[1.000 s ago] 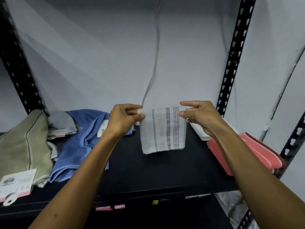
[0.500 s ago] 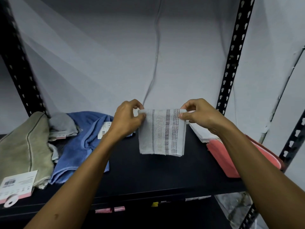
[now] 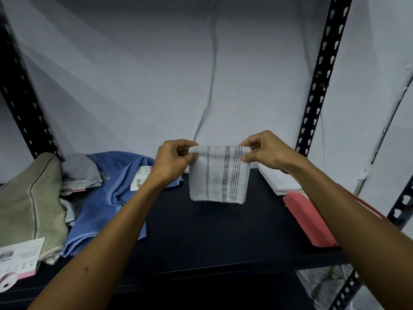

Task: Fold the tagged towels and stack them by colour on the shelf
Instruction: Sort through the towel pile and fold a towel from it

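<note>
A small white towel with grey stripes (image 3: 219, 175) hangs folded above the black shelf (image 3: 201, 238). My left hand (image 3: 174, 159) pinches its top left corner and my right hand (image 3: 266, 153) pinches its top right corner. On the shelf's left lie an unfolded blue towel (image 3: 105, 198) with a paper tag, a grey towel (image 3: 78, 171) and an olive towel (image 3: 24, 202). At the right sit a folded white towel (image 3: 274, 180) and a folded coral towel (image 3: 308, 220).
Black perforated uprights (image 3: 321, 74) frame the shelf at the right and left. A pale wall with a hanging cable (image 3: 212, 74) is behind. A tag with a barcode (image 3: 17, 260) hangs at the shelf's front left edge.
Both hands have lifted the striped towel slightly and rolled its top edge over; the towel hangs squarer and shorter than before. The other towels have not moved.
</note>
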### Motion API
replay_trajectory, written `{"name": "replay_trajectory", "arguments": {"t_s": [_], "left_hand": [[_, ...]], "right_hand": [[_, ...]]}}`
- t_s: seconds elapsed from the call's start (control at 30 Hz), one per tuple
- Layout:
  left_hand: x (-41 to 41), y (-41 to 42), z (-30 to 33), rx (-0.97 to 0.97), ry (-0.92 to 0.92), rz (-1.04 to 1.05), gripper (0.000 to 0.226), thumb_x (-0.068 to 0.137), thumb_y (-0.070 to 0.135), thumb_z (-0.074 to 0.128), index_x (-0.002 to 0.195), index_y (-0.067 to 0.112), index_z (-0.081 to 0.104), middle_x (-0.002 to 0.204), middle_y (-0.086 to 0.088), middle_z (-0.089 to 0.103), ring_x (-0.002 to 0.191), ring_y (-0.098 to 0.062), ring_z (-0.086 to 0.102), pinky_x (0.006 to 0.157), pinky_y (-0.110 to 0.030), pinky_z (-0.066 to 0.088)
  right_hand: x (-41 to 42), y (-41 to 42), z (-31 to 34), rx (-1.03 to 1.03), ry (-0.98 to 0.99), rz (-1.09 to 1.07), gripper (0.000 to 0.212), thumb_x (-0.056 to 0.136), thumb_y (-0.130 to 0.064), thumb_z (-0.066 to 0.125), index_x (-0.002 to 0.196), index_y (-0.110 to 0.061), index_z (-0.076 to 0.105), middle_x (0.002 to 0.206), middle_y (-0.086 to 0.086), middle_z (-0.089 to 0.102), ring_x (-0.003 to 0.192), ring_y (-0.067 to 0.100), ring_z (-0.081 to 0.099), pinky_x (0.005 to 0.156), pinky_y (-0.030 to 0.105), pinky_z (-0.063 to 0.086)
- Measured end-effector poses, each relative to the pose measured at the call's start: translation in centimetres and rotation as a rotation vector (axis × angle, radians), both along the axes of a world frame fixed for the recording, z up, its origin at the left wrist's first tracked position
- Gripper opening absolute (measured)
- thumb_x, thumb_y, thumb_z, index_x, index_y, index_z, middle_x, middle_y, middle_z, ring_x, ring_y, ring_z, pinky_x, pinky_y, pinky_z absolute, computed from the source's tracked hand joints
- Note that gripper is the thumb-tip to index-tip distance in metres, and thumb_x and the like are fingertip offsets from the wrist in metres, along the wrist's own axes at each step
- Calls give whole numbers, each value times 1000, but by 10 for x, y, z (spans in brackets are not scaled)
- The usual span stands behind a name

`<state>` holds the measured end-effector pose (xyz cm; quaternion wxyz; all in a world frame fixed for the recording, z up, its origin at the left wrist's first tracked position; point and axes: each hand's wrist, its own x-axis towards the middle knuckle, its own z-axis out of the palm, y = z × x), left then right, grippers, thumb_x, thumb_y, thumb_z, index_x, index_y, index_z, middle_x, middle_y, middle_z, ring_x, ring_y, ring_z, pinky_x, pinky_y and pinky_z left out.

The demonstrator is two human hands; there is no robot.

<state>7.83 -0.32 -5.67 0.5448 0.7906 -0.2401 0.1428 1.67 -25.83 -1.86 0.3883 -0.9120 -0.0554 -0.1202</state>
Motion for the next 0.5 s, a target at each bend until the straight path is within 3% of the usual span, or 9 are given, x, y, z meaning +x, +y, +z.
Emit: {"name": "replay_trajectory", "arguments": {"t_s": [0.07,0.2,0.33,0.4,0.5], "left_hand": [[10,-4,1,-36,-18,1,22,85,2,72,99,20,73,97,2,74,94,-8,69,88,-30,58],[31,-11,4,-96,-191,-17,22,89,4,69,102,21,72,96,12,72,92,-1,68,85,-22,56],[44,-8,-19,21,-471,82,22,88,4,70,109,9,73,104,4,71,97,-8,67,89,-22,53],[34,-3,-45,153,-620,23,20,91,7,64,109,1,71,108,-7,71,100,-15,64,90,-29,51],[6,-2,-92,433,-842,-275,27,100,21,51,110,2,67,108,-13,70,100,-23,61,90,-35,47]], "right_hand": [[15,-2,0,-57,-26,-36,18,78,-4,77,90,-17,75,81,2,72,75,12,62,74,24,49],[43,2,-3,-143,-262,-134,19,81,-10,74,100,-16,74,90,-6,69,84,11,60,70,10,41],[52,4,-29,-249,-467,-111,19,81,-2,63,95,-13,71,89,-4,69,85,20,60,76,32,48],[44,0,-55,-329,-419,-116,23,78,3,59,96,-11,66,95,4,67,90,26,58,76,39,48],[18,-7,-101,-521,-236,-112,28,75,8,54,94,-12,62,96,5,62,92,26,54,70,40,47]]}}
